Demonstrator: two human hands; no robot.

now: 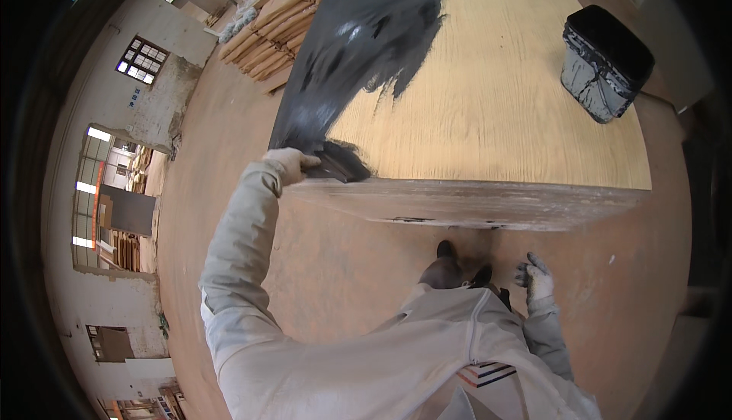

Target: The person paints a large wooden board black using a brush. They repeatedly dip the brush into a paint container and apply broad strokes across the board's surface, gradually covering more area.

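At the near left corner of a stack of wood-grain boards (488, 115), my left hand (288, 164) is closed on a flat black-coated spreader (343, 162). The spreader lies against the top board, along its near edge; its exact form is hard to make out against the black. Glossy black paint (358, 31) covers the board's left part, with a ragged, streaked border to the bare pale wood. My right hand (536, 275), its fingers stained dark, hangs low beside my body, loosely bent with one finger out and nothing visible in it.
A paint-smeared bucket (595, 84) with a black top stands on the board's right side. Brown flat packages (278, 27) are stacked on the floor at the far left. Beyond them runs a wall (152, 61) with windows and openings. My feet (446, 251) are near the stack.
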